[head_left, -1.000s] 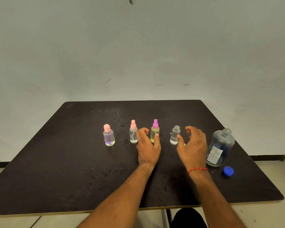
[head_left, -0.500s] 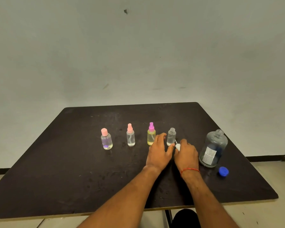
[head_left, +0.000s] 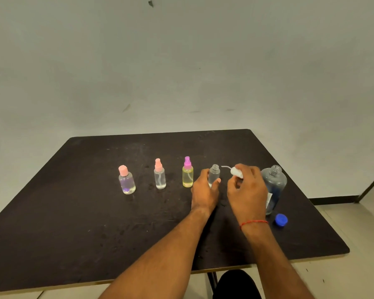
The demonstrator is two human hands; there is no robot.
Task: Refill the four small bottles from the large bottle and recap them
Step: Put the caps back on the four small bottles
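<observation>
Four small bottles stand in a row on the black table (head_left: 73,212): one with a pink flip cap (head_left: 126,180), one with a pink spray cap (head_left: 159,177), a yellow one with a purple spray cap (head_left: 187,172), and an uncapped clear one (head_left: 214,174). My left hand (head_left: 204,192) grips the uncapped bottle around its lower body. My right hand (head_left: 247,190) pinches a white spray cap (head_left: 235,172), lifted just right of the open neck, its thin tube pointing left. Behind that hand stands the large uncapped bottle (head_left: 275,182), its lower part hidden.
A blue cap (head_left: 281,219) lies on the table right of my right wrist, near the large bottle's base. The table's right edge runs close to it. A grey wall rises behind the table.
My left hand moved from the yellow bottle to the uncapped clear one and gripped it. My right hand picked the white spray cap off the table and raised it beside the bottle's neck.
</observation>
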